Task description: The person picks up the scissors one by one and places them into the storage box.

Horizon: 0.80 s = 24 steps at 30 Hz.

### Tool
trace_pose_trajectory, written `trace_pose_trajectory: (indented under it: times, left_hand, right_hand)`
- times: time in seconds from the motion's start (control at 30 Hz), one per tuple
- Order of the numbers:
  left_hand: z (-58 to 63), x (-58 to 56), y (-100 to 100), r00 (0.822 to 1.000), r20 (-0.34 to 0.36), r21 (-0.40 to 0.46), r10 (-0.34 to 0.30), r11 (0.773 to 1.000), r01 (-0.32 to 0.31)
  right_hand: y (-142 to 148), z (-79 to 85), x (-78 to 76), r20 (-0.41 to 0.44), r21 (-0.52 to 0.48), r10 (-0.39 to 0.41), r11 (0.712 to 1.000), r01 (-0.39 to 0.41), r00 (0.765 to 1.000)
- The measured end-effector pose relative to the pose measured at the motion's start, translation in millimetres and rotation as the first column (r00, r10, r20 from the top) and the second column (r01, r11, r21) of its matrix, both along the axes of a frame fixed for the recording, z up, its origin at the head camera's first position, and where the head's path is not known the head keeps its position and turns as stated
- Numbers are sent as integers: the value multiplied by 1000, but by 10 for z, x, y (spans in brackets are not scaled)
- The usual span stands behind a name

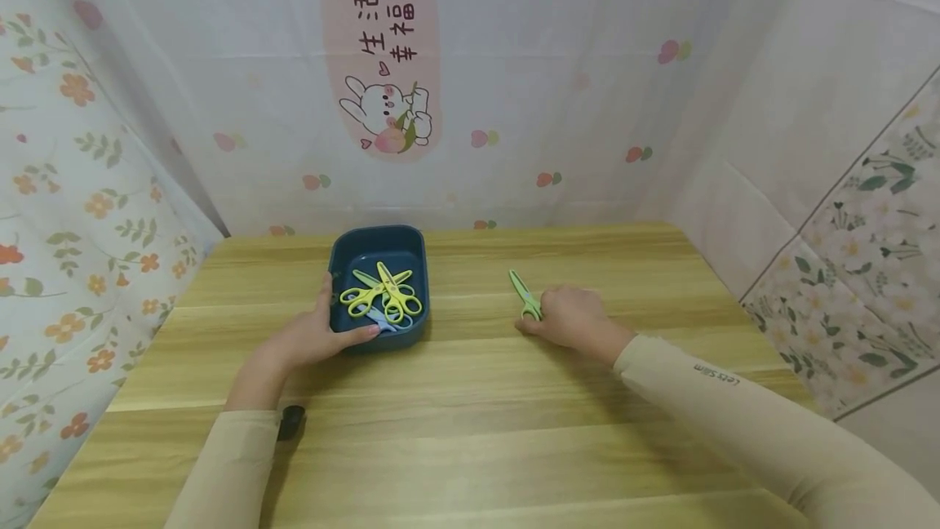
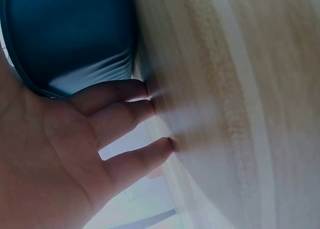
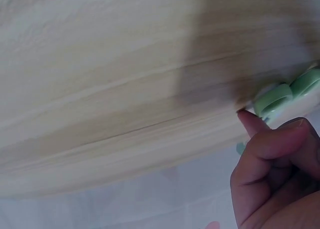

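Observation:
A pair of green scissors (image 1: pixel 525 296) lies on the table with its blades pointing away. My right hand (image 1: pixel 569 317) grips it near the handles with curled fingers. In the right wrist view the green handle loops (image 3: pixel 274 100) show just past the fingertips. My left hand (image 1: pixel 312 337) is spread against the near left corner of a dark blue box (image 1: pixel 378 239), thumb along the front rim. Beside that box wall, in the left wrist view, the other fingers (image 2: pixel 137 161) extend down to the tabletop. Inside lie several scissors, yellow-green (image 1: pixel 400 300) over light blue (image 1: pixel 378 318).
The wood-grain table (image 1: pixel 470 415) meets a printed curtain (image 1: pixel 514 104) at its back edge. Floral curtains (image 1: pixel 95 202) hang along the left and right sides. A small black object (image 1: pixel 291 423) shows beside the left forearm.

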<state>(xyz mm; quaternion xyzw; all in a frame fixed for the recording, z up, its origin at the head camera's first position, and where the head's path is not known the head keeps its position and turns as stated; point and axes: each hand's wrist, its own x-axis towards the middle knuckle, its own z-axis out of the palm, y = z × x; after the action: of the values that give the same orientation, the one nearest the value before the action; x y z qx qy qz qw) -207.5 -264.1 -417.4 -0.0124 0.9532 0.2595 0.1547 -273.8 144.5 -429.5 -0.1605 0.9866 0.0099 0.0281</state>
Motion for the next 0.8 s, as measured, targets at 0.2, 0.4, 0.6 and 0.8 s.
trace_pose_trajectory:
  times: [0.2, 0.4, 0.6, 0.8]
  left_hand:
    - [11, 2, -2, 1000, -14, -5, -1, 1000, 1]
    - [9, -2, 8, 1000, 1, -2, -2, 1000, 2]
    - [23, -7, 15, 1000, -14, -6, -4, 1000, 4]
    - [16, 16, 16, 1000, -1, -5, -9, 1000, 9]
  right_hand:
    - [-19, 10, 27, -5, -11, 4, 1000, -4, 1000]
    - [-15, 16, 49, 20, -6, 6, 1000, -6, 1000]
    - [-29, 30, 38, 28, -14, 6, 1000, -5, 1000]
    - [-30, 57, -9, 24, -96, 6, 995, -4, 1000]
